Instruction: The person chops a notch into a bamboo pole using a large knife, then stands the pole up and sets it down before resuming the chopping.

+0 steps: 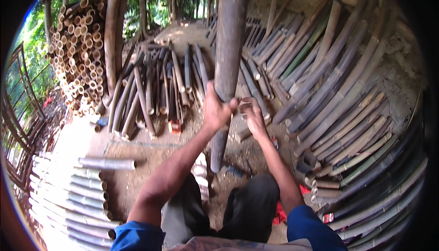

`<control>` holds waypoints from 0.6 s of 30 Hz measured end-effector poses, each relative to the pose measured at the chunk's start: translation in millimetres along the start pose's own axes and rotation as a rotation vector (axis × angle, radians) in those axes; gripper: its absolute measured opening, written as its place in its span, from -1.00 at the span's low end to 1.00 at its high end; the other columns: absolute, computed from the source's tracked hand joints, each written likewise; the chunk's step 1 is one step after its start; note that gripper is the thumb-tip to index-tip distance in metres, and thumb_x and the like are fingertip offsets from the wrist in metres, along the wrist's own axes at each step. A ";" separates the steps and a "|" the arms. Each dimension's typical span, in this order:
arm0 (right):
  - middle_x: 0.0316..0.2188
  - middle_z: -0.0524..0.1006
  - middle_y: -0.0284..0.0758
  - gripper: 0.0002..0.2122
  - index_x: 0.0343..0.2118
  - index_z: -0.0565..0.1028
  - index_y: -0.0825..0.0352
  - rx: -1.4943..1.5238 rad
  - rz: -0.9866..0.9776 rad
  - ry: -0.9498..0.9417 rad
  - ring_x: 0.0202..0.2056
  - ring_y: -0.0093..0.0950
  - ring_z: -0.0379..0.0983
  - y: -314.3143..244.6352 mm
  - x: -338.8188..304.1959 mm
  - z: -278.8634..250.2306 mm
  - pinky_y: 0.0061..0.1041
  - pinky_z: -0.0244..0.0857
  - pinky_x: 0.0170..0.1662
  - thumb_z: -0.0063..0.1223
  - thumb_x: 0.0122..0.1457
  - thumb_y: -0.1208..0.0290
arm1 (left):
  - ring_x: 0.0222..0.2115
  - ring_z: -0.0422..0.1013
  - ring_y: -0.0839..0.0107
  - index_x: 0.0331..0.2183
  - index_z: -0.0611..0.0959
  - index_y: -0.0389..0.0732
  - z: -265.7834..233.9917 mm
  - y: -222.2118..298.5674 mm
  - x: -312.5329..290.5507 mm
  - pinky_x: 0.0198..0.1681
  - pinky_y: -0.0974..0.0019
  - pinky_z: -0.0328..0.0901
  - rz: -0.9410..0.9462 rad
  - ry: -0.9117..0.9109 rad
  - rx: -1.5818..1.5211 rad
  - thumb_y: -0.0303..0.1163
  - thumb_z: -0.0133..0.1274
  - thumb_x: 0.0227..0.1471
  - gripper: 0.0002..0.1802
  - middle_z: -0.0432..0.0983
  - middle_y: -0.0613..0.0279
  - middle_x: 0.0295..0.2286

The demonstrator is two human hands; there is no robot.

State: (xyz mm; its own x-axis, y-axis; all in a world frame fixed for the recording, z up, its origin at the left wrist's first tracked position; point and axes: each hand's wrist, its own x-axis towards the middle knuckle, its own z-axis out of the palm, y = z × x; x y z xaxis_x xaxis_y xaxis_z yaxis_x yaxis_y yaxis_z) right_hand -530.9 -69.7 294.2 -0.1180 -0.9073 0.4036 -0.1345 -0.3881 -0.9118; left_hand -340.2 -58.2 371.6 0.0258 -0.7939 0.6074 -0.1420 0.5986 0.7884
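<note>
A thick dark bamboo pole [231, 40] stands nearly upright in front of me, running from the top of the view down to between my knees. My left hand [216, 110] is wrapped round its middle, thumb across the front. Just right of the pole, my right hand [252, 113] is raised with its fingers curled in. Whether something small sits in those fingers, I cannot make out. The pole's lower end tapers close to a dark object [234, 170] on the ground, which is too blurred to name.
Bamboo lengths [151, 86] lie heaped ahead, and cut tubes [80, 45] are stacked at the far left. Pale pieces [71, 191] lie in a row at the near left. Long poles [329, 77] lean along the right wall. An orange-ended object [174, 126] stands before the heap.
</note>
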 end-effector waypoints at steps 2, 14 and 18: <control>-0.26 0.59 -0.18 -0.58 0.10 0.38 0.39 -0.432 0.232 -0.221 -0.20 -0.36 0.56 42.5 -24.5 5.7 -0.34 0.44 -0.12 0.17 0.23 0.38 | -0.28 0.63 0.02 0.03 0.44 -0.33 -10.1 -19.5 8.6 -0.10 0.02 0.50 0.139 0.082 -0.017 -0.27 0.43 -0.20 -0.21 0.65 -0.19 -0.27; 0.00 0.47 -0.05 -0.23 0.24 0.24 0.41 -0.507 0.264 -0.062 -0.04 -0.19 0.44 263.1 -251.0 40.4 -0.24 0.37 0.03 0.47 0.00 0.37 | -0.38 0.58 0.40 -0.18 0.71 -0.35 -60.4 9.9 9.6 -0.18 0.27 0.46 0.021 -0.025 -0.123 -0.29 0.45 -0.12 -0.53 0.67 0.19 -0.38; 0.13 0.38 0.03 -0.12 0.33 0.18 0.36 -0.569 0.193 0.019 0.13 -0.06 0.36 262.1 -268.0 45.5 -0.17 0.30 0.16 0.50 -0.05 0.39 | -0.33 0.59 0.27 -0.12 0.70 -0.40 -72.4 7.8 6.1 -0.06 0.20 0.47 -0.023 -0.027 -0.074 -0.10 0.49 -0.17 -0.33 0.68 0.08 -0.30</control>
State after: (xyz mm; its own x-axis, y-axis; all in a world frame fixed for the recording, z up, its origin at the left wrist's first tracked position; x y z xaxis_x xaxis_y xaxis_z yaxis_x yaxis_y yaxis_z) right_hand -489.8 64.5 -56.4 -0.2093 -0.9478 0.2405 -0.6139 -0.0641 -0.7868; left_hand -269.5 -50.6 388.4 0.0016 -0.8094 0.5873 -0.0678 0.5858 0.8076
